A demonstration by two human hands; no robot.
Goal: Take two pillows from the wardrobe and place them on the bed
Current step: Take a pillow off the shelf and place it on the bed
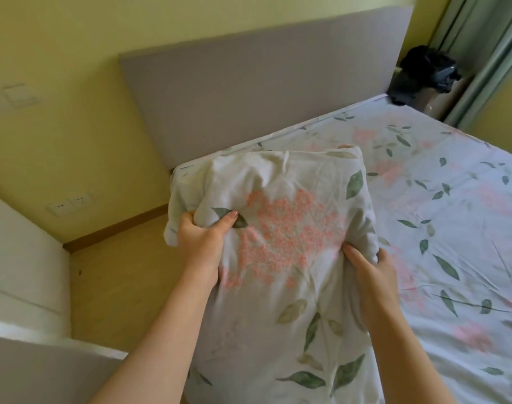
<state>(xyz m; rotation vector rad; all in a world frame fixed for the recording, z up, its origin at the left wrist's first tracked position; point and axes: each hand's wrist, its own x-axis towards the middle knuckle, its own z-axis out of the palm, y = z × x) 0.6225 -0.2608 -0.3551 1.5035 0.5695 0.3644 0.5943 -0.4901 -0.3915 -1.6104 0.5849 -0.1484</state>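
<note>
Two hands, left hand [201, 239] and right hand [371, 268], each clutch one floral pillow [281, 228], bed [441, 205] beyond their grip.

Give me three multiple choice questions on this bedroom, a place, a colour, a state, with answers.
1. Relative to the bed, the black bundle lies: A on its middle; B beyond its far side, by the curtain; C under it.
2. The pillow has flowers that are: A blue; B pink; C black.
3. The hands: A both grip the pillow; B hang free; C one grips.
B, it sits past the headboard; B, pink cluster mid-cover; A, left hand and right hand bunch fabric.
</note>
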